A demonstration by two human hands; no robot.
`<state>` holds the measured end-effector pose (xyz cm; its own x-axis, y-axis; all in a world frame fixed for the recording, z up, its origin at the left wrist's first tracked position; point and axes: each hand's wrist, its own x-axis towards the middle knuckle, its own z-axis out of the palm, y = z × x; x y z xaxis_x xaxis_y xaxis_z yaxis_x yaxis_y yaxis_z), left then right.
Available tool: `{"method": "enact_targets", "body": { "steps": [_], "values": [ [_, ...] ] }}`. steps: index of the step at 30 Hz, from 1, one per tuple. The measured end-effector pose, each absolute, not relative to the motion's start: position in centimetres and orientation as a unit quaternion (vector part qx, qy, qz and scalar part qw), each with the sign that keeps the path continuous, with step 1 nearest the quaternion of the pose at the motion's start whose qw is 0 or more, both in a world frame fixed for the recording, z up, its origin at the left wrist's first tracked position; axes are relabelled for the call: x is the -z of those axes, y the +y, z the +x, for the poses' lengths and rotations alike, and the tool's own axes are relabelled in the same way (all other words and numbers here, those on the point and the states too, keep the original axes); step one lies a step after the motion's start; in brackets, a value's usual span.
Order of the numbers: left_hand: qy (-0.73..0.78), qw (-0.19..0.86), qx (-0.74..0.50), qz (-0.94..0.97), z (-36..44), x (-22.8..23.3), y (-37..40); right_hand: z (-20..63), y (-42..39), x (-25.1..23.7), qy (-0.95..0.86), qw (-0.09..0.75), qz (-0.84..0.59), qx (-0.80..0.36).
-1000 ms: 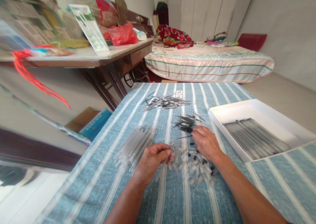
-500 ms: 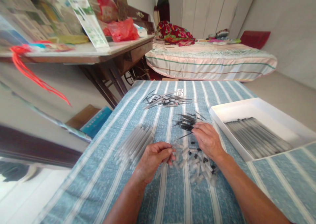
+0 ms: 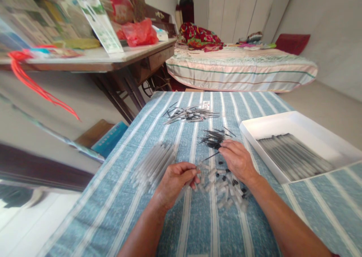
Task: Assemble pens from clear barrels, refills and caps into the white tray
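My left hand [image 3: 177, 181] is closed on a translucent pen barrel [image 3: 183, 193], its upper end near the fingertips. Between the fingertips of my right hand [image 3: 238, 159] is a thin dark pen refill [image 3: 210, 157], slanting down towards the barrel's upper end. Whether its tip is inside the barrel I cannot tell. Left of my left hand lie several frosted pen barrels [image 3: 155, 162] side by side. A pile of black pen tips or refills [image 3: 212, 138] is just beyond my right fingers. Below my right hand, small clear caps and black plugs [image 3: 230, 191] lie scattered.
A white box [image 3: 278, 173] at the right holds a row of dark-filled pens [image 3: 294, 153]. Farther back on the striped cloth [image 3: 127, 196] lies a heap of thin refills [image 3: 192, 114]. A side table [image 3: 118, 65] with red bags and a bed [image 3: 240, 70] stand beyond.
The refill in my right hand has tilted and moved so its lower end is nearer my left fingertips and the barrel. My left hand has barely moved.
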<state>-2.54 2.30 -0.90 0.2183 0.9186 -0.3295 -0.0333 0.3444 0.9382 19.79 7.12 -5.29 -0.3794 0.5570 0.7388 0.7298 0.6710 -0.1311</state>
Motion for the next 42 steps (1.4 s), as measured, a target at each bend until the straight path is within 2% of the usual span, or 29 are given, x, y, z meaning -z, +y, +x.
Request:
{"method": "enact_targets", "body": {
  "steps": [13, 20, 25, 30, 33, 38, 42],
  "values": [
    [0.519, 0.643, -0.319, 0.465, -2.2, 0.6, 2.3, 19.2, 6.5, 5.2, -0.817, 0.393, -0.395, 0.153],
    [0.516, 0.649, -0.314, 0.463, -2.1, 0.8, 2.1, 17.6, 5.5, 4.8, -0.836, 0.398, -0.347, 0.151],
    [0.499, 0.643, -0.358, 0.458, -2.1, 0.8, 2.2, 16.7, 4.9, 3.7, -0.842, 0.424, -0.317, 0.106],
    [0.464, 0.624, -0.460, 0.428, -2.4, 0.9, 2.2, 18.4, 6.0, 3.6, -0.794, 0.459, -0.388, 0.095],
    [0.445, 0.622, -0.492, 0.416, -2.6, 1.1, 2.1, 19.4, 6.5, 4.0, -0.821, 0.383, -0.420, 0.048],
    [0.439, 0.627, -0.490, 0.418, -2.5, 1.1, 2.1, 19.3, 6.3, 4.2, -0.873, 0.173, -0.456, 0.010],
    [0.452, 0.627, -0.470, 0.425, -2.3, 0.7, 2.1, 18.8, 6.2, 4.6, -0.880, 0.114, -0.460, 0.035]
  ]
}}
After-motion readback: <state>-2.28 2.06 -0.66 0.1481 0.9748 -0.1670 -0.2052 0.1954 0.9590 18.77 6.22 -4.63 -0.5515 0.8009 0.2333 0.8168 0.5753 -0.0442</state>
